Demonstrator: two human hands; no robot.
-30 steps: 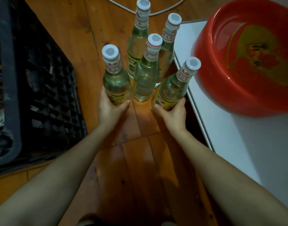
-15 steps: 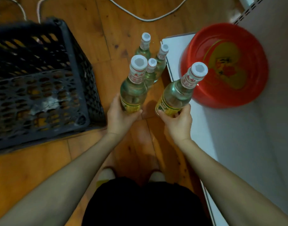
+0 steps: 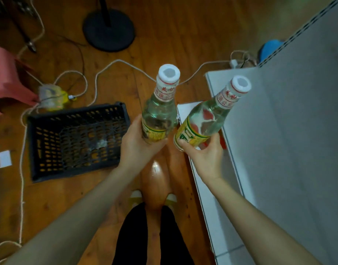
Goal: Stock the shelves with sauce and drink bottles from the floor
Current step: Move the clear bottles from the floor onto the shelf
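Left hand (image 3: 137, 148) grips upright bottle (image 3: 160, 113), right hand (image 3: 204, 159) tilted bottle (image 3: 206, 119); neck bands (image 3: 224, 101) show 限公.

Dim wooden floor (image 3: 55, 203), black round stand base (image 3: 114, 35), trailing white cable (image 3: 117, 60)

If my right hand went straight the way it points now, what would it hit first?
Probably the clear glass bottle with the yellow label gripped by your left hand; the right hand points up-left toward it, though depth is unclear.
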